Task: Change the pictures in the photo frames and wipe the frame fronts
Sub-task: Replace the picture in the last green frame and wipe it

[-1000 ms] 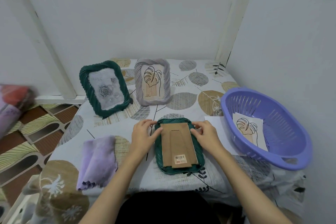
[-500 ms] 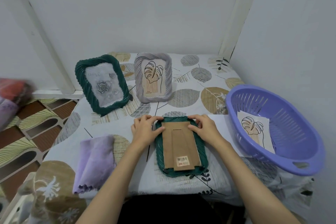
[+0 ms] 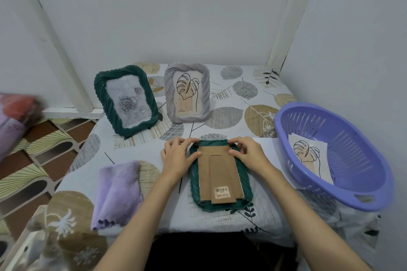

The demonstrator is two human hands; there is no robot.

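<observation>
Face-down green frame (image 3: 243,179) lies at table (image 3: 231,116) center-front, cardboard back (image 3: 218,174) up. L hand (image 3: 176,158) at its 10 o'clock corner and R hand (image 3: 248,153) at 2 o'clock both pinch the back's top corners w/ curled fingertips.

A matt brown cardboard backing (image 3: 217,174) fills a ridged green frame (image 3: 244,182) on the printed cloth cover (image 3: 220,116), beside a fluffy purple cloth (image 3: 116,191) and a glossy slotted plastic basket (image 3: 356,185).
</observation>
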